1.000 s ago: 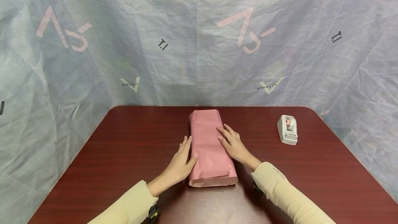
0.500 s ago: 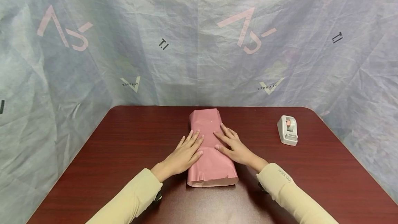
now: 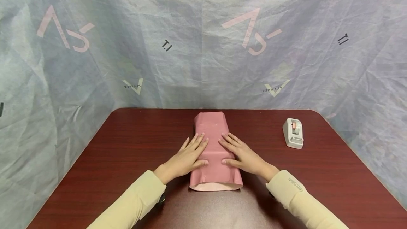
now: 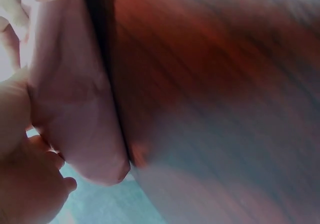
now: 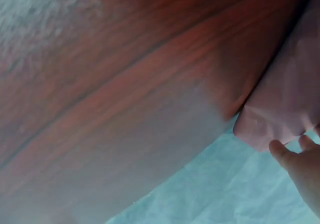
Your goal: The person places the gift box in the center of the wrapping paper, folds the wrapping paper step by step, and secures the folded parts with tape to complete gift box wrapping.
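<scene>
A long pink paper package (image 3: 213, 123) lies lengthwise on the dark red wooden table, its near end a flattened opening with a pale inside. My left hand (image 3: 186, 160) rests on its left side, fingers spread and straight over the top. Opposite it, my right hand (image 3: 246, 154) lies on the right side with straight fingers and the thumb across the paper. In the left wrist view the pink paper (image 4: 75, 99) stands beside the fingers. Fingertips touch the edge of the pink paper (image 5: 285, 104) in the right wrist view. What the paper covers is hidden.
A white tape dispenser (image 3: 293, 133) stands on the table (image 3: 136, 144) to the right of the package. Behind the table and along both sides hangs a grey printed cloth (image 3: 203, 63).
My left hand has moved from the package's side onto its top. The right hand has shifted slightly toward me. The near end of the paper has spread into a wider opening.
</scene>
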Action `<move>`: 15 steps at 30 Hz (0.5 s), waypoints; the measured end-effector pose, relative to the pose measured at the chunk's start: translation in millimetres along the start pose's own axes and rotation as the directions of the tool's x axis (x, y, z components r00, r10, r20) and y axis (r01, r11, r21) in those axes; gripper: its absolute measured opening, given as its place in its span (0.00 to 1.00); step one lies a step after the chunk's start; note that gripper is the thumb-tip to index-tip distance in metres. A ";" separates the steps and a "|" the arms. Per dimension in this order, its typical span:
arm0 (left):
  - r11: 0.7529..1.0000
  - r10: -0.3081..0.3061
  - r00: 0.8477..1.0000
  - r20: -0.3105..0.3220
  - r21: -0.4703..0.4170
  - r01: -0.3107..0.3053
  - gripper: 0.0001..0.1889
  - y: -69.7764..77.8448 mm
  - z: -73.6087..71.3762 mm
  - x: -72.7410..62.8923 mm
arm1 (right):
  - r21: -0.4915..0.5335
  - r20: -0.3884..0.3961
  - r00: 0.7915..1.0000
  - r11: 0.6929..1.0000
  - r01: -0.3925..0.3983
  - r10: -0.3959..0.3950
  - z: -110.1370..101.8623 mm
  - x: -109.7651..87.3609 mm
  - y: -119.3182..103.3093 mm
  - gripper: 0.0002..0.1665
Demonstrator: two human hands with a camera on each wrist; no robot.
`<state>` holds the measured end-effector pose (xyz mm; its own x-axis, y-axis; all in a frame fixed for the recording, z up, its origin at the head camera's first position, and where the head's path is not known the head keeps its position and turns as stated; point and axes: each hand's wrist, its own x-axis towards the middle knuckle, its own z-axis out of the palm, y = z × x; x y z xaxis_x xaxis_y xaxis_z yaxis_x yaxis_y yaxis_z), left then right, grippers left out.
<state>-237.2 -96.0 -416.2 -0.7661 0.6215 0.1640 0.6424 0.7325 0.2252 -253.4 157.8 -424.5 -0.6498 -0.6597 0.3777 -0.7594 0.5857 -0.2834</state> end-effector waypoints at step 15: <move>0.990 0.025 0.995 -0.098 0.143 -0.010 0.37 -5.4 7.8 7.3 | -0.162 -0.059 0.998 0.987 0.023 -0.033 4.6 6.3 2.3 0.42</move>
<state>-246.1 -93.2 -423.7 -0.7482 0.6092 0.2627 0.6466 0.7582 0.0835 -259.5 152.9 -426.9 -0.6210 -0.6499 0.4382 -0.7587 0.6387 -0.1279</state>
